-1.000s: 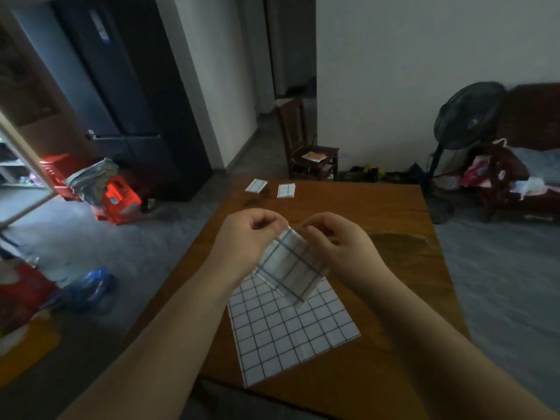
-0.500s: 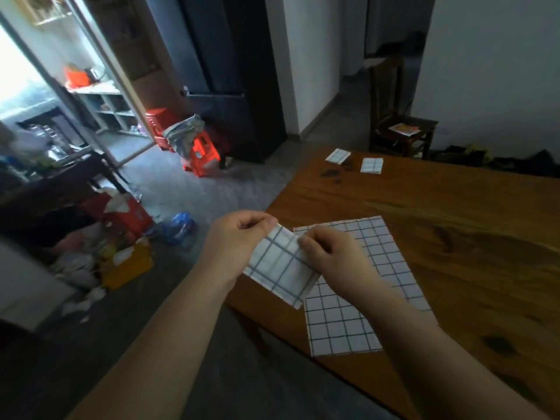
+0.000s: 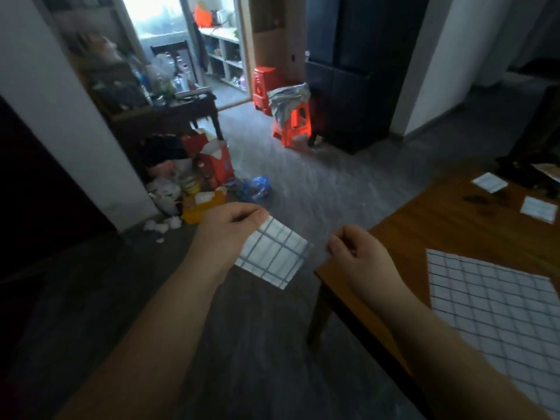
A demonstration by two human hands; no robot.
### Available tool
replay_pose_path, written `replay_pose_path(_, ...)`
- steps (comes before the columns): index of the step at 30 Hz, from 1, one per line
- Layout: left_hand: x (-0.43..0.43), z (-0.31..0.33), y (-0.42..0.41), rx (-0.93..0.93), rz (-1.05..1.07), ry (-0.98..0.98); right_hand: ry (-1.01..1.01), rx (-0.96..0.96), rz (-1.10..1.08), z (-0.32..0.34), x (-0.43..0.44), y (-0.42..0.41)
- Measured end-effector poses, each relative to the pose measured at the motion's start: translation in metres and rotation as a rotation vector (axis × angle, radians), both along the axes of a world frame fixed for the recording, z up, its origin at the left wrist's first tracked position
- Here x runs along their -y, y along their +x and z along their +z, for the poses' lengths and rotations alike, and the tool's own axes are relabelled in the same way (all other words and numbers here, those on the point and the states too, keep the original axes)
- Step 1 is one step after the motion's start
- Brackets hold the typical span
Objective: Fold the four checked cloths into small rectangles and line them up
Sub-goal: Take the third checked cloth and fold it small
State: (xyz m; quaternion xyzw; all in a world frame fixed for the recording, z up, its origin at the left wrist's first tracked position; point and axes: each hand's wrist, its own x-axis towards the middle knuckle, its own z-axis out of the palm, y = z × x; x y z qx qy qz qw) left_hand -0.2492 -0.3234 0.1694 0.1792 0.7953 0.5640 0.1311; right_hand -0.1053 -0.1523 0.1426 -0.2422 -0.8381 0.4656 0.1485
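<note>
My left hand (image 3: pixel 230 228) pinches a folded checked cloth (image 3: pixel 272 253) by its upper left corner, holding it in the air over the floor, left of the table's corner. My right hand (image 3: pixel 360 253) hovers just right of that cloth with curled fingers and holds nothing. An unfolded checked cloth (image 3: pixel 497 310) lies flat on the wooden table (image 3: pixel 448 225) at the right. Two small folded cloths, one (image 3: pixel 489 182) behind the other (image 3: pixel 538 209), lie near the table's far edge.
A pile of bags and boxes (image 3: pixel 200 183) sits on the floor by the white wall at the left. An orange stool (image 3: pixel 292 125) with a cloth on it stands before a dark fridge (image 3: pixel 357 71). A table leg (image 3: pixel 318 316) drops below my right wrist.
My head has turned left, so the table slid to the right of view. My right hand let go of the folded cloth; my left hand alone holds it now, off the table's edge.
</note>
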Motion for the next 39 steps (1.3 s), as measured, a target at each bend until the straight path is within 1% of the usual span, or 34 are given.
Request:
replay_pose_path(4,0.079,-0.001,-0.069,-0.063,-0.039,-0.018,0.01,-0.078,0.199,0.008,0.083,-0.101)
replay_pose_path(8,0.147,0.008,-0.122,-0.091,-0.047,-0.071,0.019,-0.055,0.354,0.009,0.151,-0.174)
replay_pose_path(12,0.191,0.009,-0.164,-0.067,-0.031,-0.135,-0.03,-0.006,0.422,0.009,0.185,-0.219)
replay_pose_path(13,0.198,0.007,-0.173,-0.043,-0.026,-0.145,-0.049,0.0,0.43,0.009,0.189,-0.229)
replay_pose_path(15,0.208,0.001,-0.19,0.051,0.012,-0.098,-0.076,-0.015,0.427,0.009,0.192,-0.248)
replay_pose_path(18,0.209,-0.011,-0.208,0.273,0.088,0.069,-0.109,-0.061,0.378,0.008,0.184,-0.272)
replay_pose_path(20,0.201,-0.022,-0.216,0.425,0.107,0.223,-0.186,-0.091,0.351,0.005,0.174,-0.288)
replay_pose_path(21,0.196,-0.027,-0.22,0.462,0.104,0.263,-0.243,-0.104,0.338,0.003,0.168,-0.296)
replay_pose_path(23,0.182,-0.036,-0.232,0.463,0.075,0.242,-0.341,-0.118,0.311,-0.004,0.155,-0.317)
replay_pose_path(27,0.137,-0.045,-0.284,0.387,0.013,0.153,-0.422,-0.155,0.247,-0.024,0.111,-0.373)
replay_pose_path(29,0.121,-0.046,-0.308,0.327,0.023,0.109,-0.451,-0.158,0.249,-0.031,0.097,-0.394)
replay_pose_path(31,0.086,-0.045,-0.348,0.249,0.033,0.046,-0.49,-0.169,0.249,-0.034,0.063,-0.426)
replay_pose_path(36,-0.012,-0.035,-0.433,0.129,0.095,-0.004,-0.568,-0.154,0.219,-0.035,-0.028,-0.508)
replay_pose_path(39,-0.062,-0.034,-0.473,0.081,0.068,-0.019,-0.551,-0.142,0.162,-0.038,-0.074,-0.541)
